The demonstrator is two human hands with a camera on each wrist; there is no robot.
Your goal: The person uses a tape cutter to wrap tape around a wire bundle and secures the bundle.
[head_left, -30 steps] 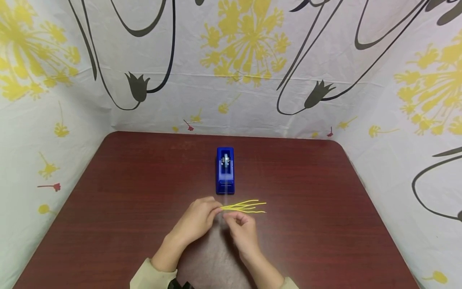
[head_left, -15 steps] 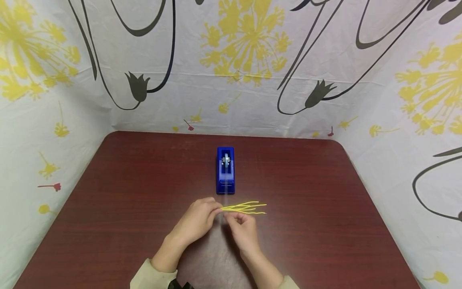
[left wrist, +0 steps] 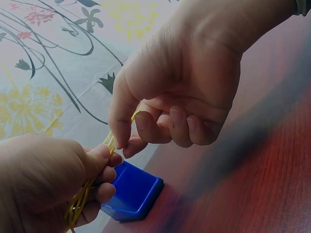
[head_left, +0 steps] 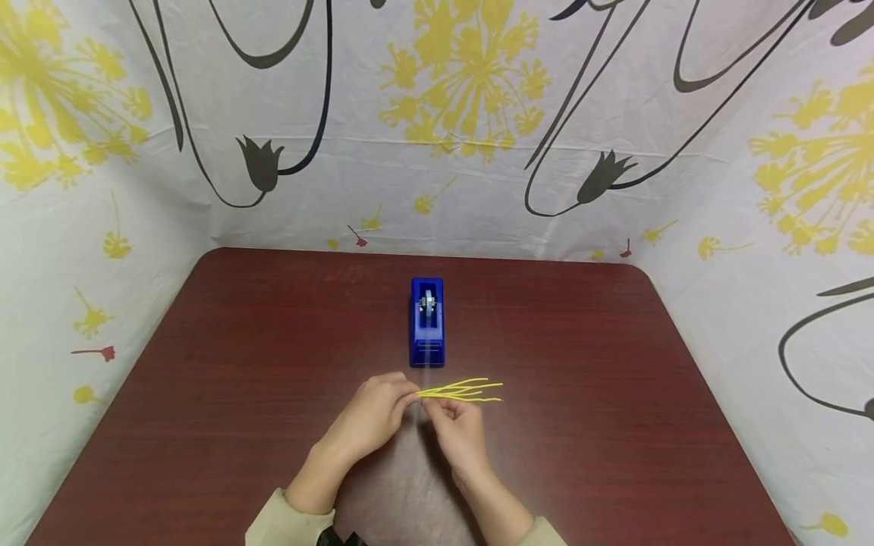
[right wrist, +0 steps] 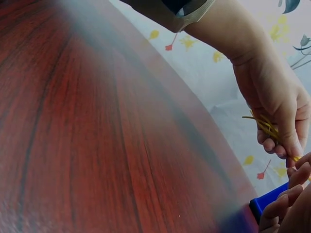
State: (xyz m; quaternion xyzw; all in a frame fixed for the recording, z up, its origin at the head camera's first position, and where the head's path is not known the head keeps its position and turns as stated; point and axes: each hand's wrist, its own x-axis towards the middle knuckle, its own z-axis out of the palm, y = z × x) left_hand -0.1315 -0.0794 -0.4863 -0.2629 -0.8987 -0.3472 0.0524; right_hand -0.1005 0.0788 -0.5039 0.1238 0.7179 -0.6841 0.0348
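Observation:
In the head view, my left hand (head_left: 372, 413) pinches a bundle of thin yellow strands (head_left: 460, 390), whose loose ends fan out to the right. A strip of clear tape (head_left: 426, 378) runs from the blue tape dispenser (head_left: 418, 334) down to the bundle. Thumb and forefinger of my right hand (head_left: 464, 444) pinch at the tape's end, just beneath the strands; the tape is hard to see there. The left wrist view has the strands (left wrist: 80, 199) passing through the left hand (left wrist: 43, 177) and behind the right hand (left wrist: 180, 82). Strand ends (right wrist: 262, 125) also show in the right wrist view.
A dark red wooden table (head_left: 287, 318) lies under everything. White cloth (head_left: 355, 98) with flower prints hangs at the back and both sides. The dispenser stands just beyond the hands, at the table's middle.
My right fingertips have risen slightly toward the strands. The strands dipped a little, then came back up. Left hand and dispenser stay where they were.

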